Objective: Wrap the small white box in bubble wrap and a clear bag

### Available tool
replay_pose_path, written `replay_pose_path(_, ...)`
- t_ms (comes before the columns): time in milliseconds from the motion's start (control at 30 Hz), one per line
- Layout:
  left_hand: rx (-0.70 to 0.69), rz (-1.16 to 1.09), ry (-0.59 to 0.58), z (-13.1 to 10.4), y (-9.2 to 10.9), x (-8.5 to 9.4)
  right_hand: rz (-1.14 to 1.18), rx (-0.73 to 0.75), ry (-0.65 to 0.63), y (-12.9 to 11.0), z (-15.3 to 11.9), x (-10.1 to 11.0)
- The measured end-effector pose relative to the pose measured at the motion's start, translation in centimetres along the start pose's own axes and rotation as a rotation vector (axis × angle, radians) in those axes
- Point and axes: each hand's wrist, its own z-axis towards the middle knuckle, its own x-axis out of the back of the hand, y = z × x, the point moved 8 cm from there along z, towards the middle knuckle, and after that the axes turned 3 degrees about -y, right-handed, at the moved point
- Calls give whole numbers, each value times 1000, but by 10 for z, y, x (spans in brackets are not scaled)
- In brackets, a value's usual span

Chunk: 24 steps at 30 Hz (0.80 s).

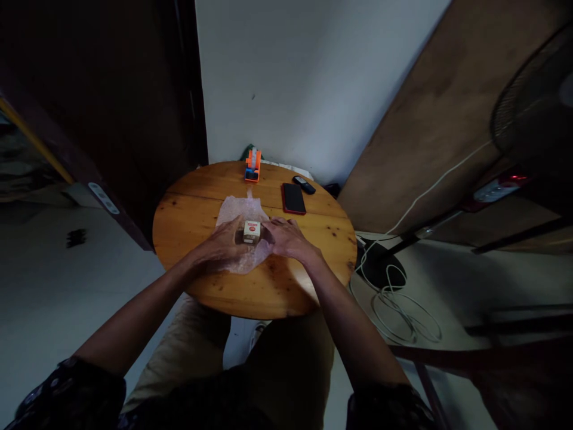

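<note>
A small white box [252, 229] with a red mark on its top sits over a sheet of bubble wrap [236, 206] spread on the round wooden table. At the box's left side is my left hand [221, 242], its thumb and fingers closed against it. My right hand [286, 236] lies just right of the box with bent fingers, at a raised edge of the wrap. Its fingertips are partly hidden. A strip of clear tape [249, 192] stretches between the wrap and an orange tape dispenser [253, 164].
A dark phone with a red edge [293, 198] and a black remote [304, 184] lie on the table [268, 298] at the back right. The wall [286, 89] rises behind it. White cable [403, 310] coils on the floor at right, below a fan [532, 95].
</note>
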Motion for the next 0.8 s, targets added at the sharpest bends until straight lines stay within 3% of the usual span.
replay_pose_path(100,28,-25,62,2,3,0,88,-4,14,3,0,0)
replay_pose_path(267,44,62,109,6,3,-15,219,-38,14,4,3,0)
replay_pose_path(500,71,175,81,5,0,-27,320,-42,168,0,1,-1)
replay_pose_path(600,56,231,37,4,2,-31,459,-75,307,21,-23,5)
replay_pose_path(700,14,296,-23,3,5,-36,537,-193,455,61,-55,3)
replay_pose_path(800,0,334,-54,3,7,-39,414,-401,418,100,-77,-15)
